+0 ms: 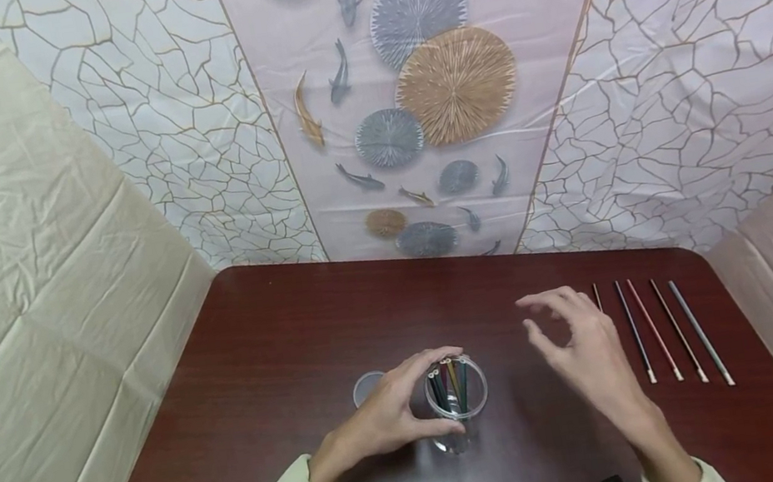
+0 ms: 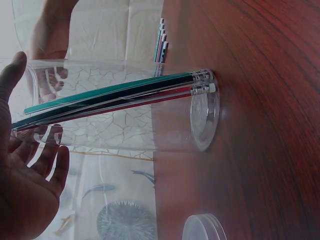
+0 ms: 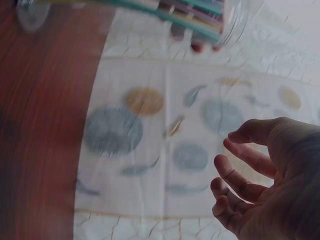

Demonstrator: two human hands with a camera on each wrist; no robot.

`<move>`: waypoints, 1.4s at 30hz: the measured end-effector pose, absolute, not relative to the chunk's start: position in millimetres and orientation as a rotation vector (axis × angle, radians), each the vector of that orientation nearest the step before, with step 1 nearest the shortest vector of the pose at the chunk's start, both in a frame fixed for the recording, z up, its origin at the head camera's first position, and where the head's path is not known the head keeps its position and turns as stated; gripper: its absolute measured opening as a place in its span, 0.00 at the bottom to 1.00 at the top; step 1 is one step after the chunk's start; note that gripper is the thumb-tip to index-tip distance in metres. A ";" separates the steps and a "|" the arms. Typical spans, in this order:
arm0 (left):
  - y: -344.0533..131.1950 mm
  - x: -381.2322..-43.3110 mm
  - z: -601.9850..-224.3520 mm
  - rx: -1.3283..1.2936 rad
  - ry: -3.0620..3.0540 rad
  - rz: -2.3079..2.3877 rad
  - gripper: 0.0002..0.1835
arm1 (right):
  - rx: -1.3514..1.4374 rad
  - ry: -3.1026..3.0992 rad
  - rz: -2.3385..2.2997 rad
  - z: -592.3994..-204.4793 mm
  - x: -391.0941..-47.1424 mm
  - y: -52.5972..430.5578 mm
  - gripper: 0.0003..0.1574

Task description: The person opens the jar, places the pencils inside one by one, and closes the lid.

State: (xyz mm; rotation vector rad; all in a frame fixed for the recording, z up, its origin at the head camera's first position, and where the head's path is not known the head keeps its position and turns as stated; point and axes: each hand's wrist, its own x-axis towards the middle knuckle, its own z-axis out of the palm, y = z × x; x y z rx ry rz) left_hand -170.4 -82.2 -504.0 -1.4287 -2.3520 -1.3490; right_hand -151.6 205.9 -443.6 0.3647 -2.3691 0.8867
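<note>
My left hand [image 1: 391, 410] grips a clear jar [image 1: 452, 443] near its rim, thumb on the near side and fingers round the far side. The jar is upright, its base [image 2: 205, 117] at the tabletop. Inside, several pencils [image 1: 453, 386] lean together, their metal-capped eraser ends down in the left wrist view. To the right of the jar, my right hand [image 1: 586, 348] hovers with loosely bent fingers and nothing between them. In the right wrist view the right hand [image 3: 265, 175] is likewise bare, thumb and forefinger tips close together.
A round clear lid [image 1: 367, 387] lies on the table just left of the jar, partly behind my left hand. Several pencils [image 1: 654, 329] lie side by side at the right of the dark red table [image 1: 277, 317]. Patterned cloth [image 1: 379, 192] hangs behind the table's back edge.
</note>
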 end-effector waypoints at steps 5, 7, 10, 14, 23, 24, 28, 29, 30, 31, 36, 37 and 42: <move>-82.3 -170.6 -504.8 -1.427 -2.352 -1.345 0.51 | 0.212 -2.370 0.869 -452.4 -160.6 225.6 0.19; -82.3 -170.9 -505.0 -1.427 -2.352 -1.343 0.51 | 0.146 -2.383 0.858 -456.2 -164.5 234.4 0.19; -82.1 -171.4 -505.4 -1.427 -2.354 -1.341 0.51 | 0.031 -2.423 0.826 -463.0 -170.2 248.4 0.17; -82.2 -171.6 -505.5 -1.427 -2.359 -1.339 0.51 | -0.093 -2.480 0.783 -473.6 -177.6 267.1 0.15; -82.3 -171.3 -505.6 -1.424 -2.366 -1.342 0.51 | -0.303 -2.621 0.766 -500.8 -188.6 293.8 0.19; -82.4 -171.3 -505.7 -1.425 -2.366 -1.339 0.51 | -0.323 -2.639 0.763 -503.4 -189.3 295.6 0.19; -82.7 -171.1 -505.8 -1.426 -2.368 -1.336 0.51 | -0.380 -2.701 0.745 -514.3 -192.5 302.4 0.22; -82.8 -171.1 -505.8 -1.426 -2.368 -1.339 0.51 | -0.392 -2.712 0.741 -516.6 -193.2 303.7 0.23; -82.8 -171.1 -505.7 -1.427 -2.368 -1.340 0.51 | -0.404 -2.722 0.740 -518.9 -193.8 305.0 0.23; -82.8 -171.2 -505.6 -1.427 -2.367 -1.340 0.51 | -0.415 -2.731 0.740 -521.0 -194.5 306.6 0.23; -82.5 -171.6 -505.2 -1.426 -2.363 -1.324 0.52 | -0.448 -2.775 0.731 -530.0 -197.8 313.6 0.24; -82.5 -171.6 -505.0 -1.426 -2.363 -1.321 0.52 | -0.451 -2.780 0.728 -531.4 -198.3 314.7 0.24; -82.4 -171.6 -504.2 -1.426 -2.367 -1.323 0.52 | -0.462 -2.789 0.708 -538.6 -199.0 317.9 0.25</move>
